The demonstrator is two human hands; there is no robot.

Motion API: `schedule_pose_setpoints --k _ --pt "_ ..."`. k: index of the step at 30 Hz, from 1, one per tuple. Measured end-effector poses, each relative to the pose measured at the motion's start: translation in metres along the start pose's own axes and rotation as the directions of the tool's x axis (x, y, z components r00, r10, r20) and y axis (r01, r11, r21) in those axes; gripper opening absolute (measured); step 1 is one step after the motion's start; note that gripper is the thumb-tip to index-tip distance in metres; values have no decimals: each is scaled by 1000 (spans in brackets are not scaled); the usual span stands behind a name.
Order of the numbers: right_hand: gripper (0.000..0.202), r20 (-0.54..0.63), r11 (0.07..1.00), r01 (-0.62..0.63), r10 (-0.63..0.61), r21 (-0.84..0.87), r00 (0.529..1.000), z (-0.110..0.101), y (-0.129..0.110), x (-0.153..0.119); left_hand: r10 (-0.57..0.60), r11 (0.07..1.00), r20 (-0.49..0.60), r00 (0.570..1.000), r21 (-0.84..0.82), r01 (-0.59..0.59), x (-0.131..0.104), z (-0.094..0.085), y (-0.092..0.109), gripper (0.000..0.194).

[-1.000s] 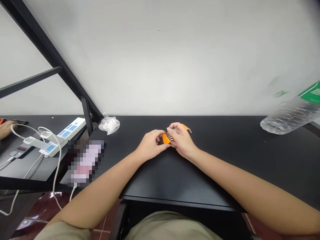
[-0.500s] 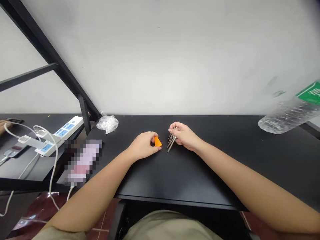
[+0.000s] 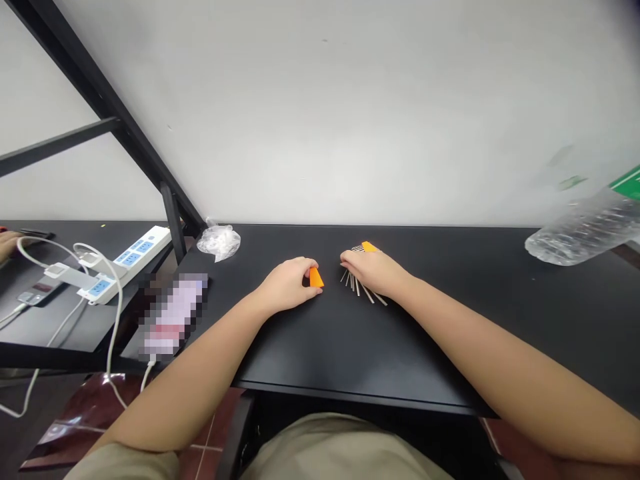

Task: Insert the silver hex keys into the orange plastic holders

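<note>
Head view: nearer the worktop's (image 3: 330, 347) back edge, the left hand (image 3: 289, 283) pinches an orange plastic wedge (image 3: 315, 277); the right hand (image 3: 373, 269) covers slim silvery metal rods (image 3: 368, 295), fingers' hold unclear; slackness could scatter them.

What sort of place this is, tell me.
Likely a shared workroom: a black desk stands against a plain wall, a white power strip lies on the left-hand desk, and another person's hand shows there.

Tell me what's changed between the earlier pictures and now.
The left hand has pulled one orange holder leftward off the hex keys, which now fan out beneath the right hand. The plastic bag, bottle and power strip stayed put.
</note>
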State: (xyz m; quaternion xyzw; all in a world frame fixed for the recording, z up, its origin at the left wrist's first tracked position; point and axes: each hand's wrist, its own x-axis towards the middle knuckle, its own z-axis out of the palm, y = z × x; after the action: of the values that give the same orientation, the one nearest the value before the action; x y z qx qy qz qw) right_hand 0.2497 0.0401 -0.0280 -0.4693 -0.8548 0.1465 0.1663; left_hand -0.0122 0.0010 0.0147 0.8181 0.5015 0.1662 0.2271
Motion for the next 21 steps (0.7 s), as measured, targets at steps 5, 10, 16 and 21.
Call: schedule_pose_setpoints --k 5,10,16,21 --pt "28 -56 933 -66 49 -353 997 -15 -3 -5 -6 1000 6 1000 1 6 1 1 -1 32" --pt "21 104 976 41 -19 -214 994 -45 4 -21 2 1000 -3 1000 11 -2 1 1 -3 32" --pt "11 244 998 48 -59 51 968 -46 10 -25 4 1000 1 1000 8 -4 1 2 -6 36" --pt "22 168 997 -32 42 -65 985 -34 6 -21 9 1000 11 1000 27 -10 2 2 -4 36"
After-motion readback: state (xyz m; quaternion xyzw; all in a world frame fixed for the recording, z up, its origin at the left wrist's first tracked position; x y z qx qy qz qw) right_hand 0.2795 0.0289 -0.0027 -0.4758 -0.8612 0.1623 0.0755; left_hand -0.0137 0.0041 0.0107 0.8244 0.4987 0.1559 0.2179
